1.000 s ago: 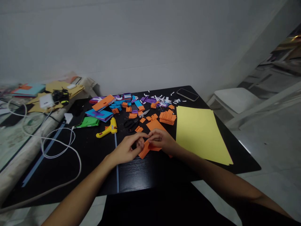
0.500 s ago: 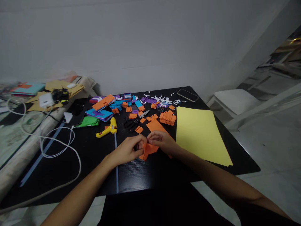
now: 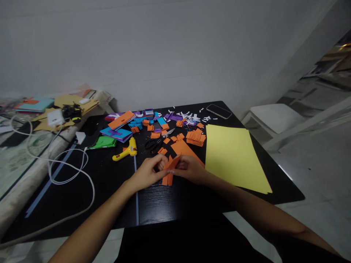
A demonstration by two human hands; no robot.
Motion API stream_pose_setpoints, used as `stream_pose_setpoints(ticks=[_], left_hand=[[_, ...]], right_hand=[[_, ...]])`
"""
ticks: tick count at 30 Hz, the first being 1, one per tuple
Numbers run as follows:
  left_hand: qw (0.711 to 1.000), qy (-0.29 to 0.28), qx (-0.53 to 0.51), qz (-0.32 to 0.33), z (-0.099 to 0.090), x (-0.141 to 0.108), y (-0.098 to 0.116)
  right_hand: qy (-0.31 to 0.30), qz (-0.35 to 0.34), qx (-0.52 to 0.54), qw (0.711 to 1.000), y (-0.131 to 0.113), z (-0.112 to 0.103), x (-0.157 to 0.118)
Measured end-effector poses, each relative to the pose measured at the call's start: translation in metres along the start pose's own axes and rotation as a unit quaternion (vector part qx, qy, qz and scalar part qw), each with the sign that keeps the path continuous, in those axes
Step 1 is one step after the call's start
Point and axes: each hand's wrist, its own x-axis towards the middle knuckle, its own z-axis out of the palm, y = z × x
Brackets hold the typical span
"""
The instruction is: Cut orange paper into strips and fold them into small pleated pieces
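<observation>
Between my two hands is a piece of folded orange paper (image 3: 173,163), tilted up off the black table. My left hand (image 3: 150,171) pinches its left side with thumb and fingers. On the other side my right hand (image 3: 190,168) is closed on the paper, thumb near the left thumb. Narrow orange paper strips (image 3: 167,179) show just below the fingers; whether they join the held piece I cannot tell. A larger orange sheet (image 3: 186,149) lies behind my right hand. Black-handled scissors (image 3: 159,141) rest beyond my left hand, near small orange folded pieces (image 3: 162,151).
Yellow sheets (image 3: 233,157) lie right of my hands, with a phone (image 3: 218,111) behind. A stack of orange folded pieces (image 3: 195,137) and white scraps (image 3: 189,116) sit ahead. Leftward are a yellow glue gun (image 3: 126,149), coloured paper packets (image 3: 116,133) and a white cable (image 3: 91,182).
The orange paper has been turned in my hands, from spread out toward the right to standing up between the fingers. My right hand has shifted slightly lower, with its thumb now in front.
</observation>
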Motion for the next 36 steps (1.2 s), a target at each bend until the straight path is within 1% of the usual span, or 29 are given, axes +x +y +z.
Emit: stream_pose_setpoints(ticks=[5,7,11,15,17,20,22,27,32,36], left_hand=[[0.992,-0.055,-0.109,-0.031,-0.002,-0.001,0.002],[0.988,-0.062,-0.134,-0.045,-0.002,-0.001,0.005],[0.987,-0.050,-0.135,-0.072,0.000,0.001,0.004],[0.987,-0.034,-0.140,-0.076,0.001,0.002,-0.001],[0.984,-0.037,-0.158,-0.078,0.000,0.003,-0.002],[0.978,-0.045,-0.185,-0.087,-0.001,0.004,-0.003],[0.974,-0.052,-0.201,-0.092,-0.001,0.005,-0.004],[0.971,-0.054,-0.210,-0.104,-0.002,0.008,-0.005],[0.966,-0.047,-0.227,-0.111,0.000,0.008,-0.001],[0.970,-0.034,-0.212,-0.115,0.002,0.008,-0.004]], right_hand=[[-0.007,0.021,0.020,1.000,0.000,-0.004,0.002],[-0.002,0.031,0.030,0.999,0.002,-0.005,0.004],[-0.003,0.044,0.052,0.998,0.002,-0.005,0.005],[-0.039,0.050,0.075,0.995,-0.006,-0.003,0.003],[-0.052,0.076,0.095,0.991,-0.010,-0.004,0.003],[-0.050,0.128,0.131,0.982,-0.014,-0.005,0.003],[-0.048,0.145,0.139,0.978,-0.013,-0.006,0.004],[-0.027,0.152,0.115,0.981,-0.013,-0.005,0.004],[-0.037,0.159,0.105,0.981,-0.013,-0.006,0.004],[-0.033,0.157,0.103,0.982,-0.010,-0.007,0.006]])
